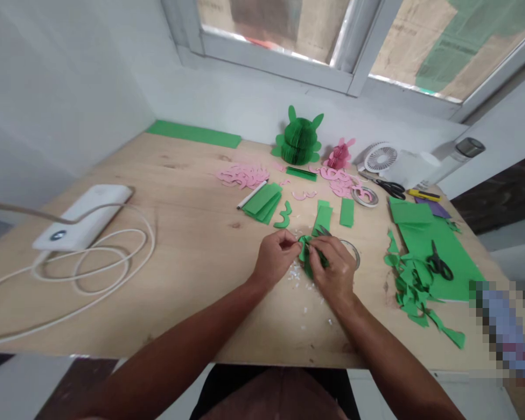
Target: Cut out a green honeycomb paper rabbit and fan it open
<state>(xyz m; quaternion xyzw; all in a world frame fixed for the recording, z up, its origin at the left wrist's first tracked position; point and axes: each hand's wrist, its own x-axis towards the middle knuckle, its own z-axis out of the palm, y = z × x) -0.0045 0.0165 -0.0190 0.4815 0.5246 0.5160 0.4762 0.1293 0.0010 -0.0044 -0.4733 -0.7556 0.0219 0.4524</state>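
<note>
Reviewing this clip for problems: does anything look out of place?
White flecks are scattered on the table beneath the left hand and right hand, like spilled scraps; a pixelated patch hides the lower right of the view.

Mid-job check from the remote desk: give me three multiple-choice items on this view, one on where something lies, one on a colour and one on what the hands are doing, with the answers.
1. Where do the black-handled scissors on the right of the table lie?
A. On the green paper sheet
B. In the right hand
C. Beside the white cable

2. What colour is the paper piece held at the middle of the table?
A. Pink
B. Green
C. Purple

3. How do the hands meet that paper piece?
A. Only the left hand touches it
B. Neither hand touches it
C. Both hands pinch it

Answers:
1. A, since the scissors rest on top of the sheet.
2. B, since the piece shows green between the fingers.
3. C, since the fingers of both hands close on it.
</note>
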